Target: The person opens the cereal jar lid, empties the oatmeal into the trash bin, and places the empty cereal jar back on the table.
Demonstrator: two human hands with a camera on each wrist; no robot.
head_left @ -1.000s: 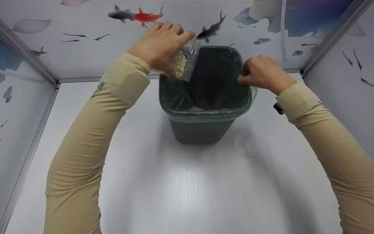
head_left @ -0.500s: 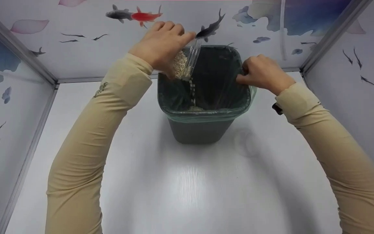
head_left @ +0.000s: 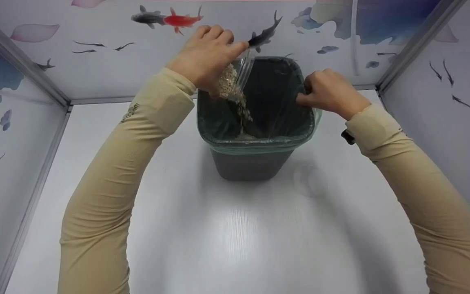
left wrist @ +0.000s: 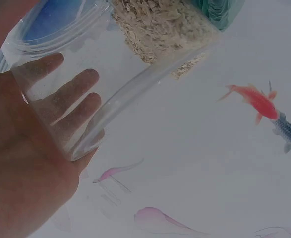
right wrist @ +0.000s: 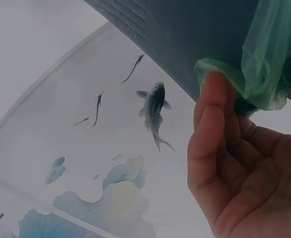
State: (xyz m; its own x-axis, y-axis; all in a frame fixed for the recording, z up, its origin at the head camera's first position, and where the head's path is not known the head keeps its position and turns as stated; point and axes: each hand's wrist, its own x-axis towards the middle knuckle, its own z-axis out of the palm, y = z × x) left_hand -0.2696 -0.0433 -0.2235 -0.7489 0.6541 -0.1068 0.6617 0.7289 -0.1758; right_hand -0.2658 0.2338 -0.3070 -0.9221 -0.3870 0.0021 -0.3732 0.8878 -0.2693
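Observation:
My left hand (head_left: 208, 59) grips a clear plastic jar (left wrist: 120, 94) tilted over the bin's left side. Pale oat flakes (left wrist: 160, 27) lie inside it, and a stream of them drops from its mouth into the bin. The dark grey bin (head_left: 245, 165) stands upright with a thin green liner (head_left: 259, 148) folded over its rim. My right hand (head_left: 335, 92) holds the bin's right rim, its fingers curled at the liner edge. In the right wrist view those fingers (right wrist: 209, 129) are bent against the green film. A small heap of flakes (head_left: 245, 137) shows inside the liner.
A clear round lid (head_left: 309, 179) lies on the white table (head_left: 235, 232), right of the bin. White panels printed with fish (head_left: 182, 20) and leaves enclose the back and both sides. A dark band (head_left: 347, 136) shows at the right sleeve cuff.
The jar has tipped further toward the bin. Flakes, held inside the jar a second ago, began falling and now pour more thickly. The right hand stays at the rim.

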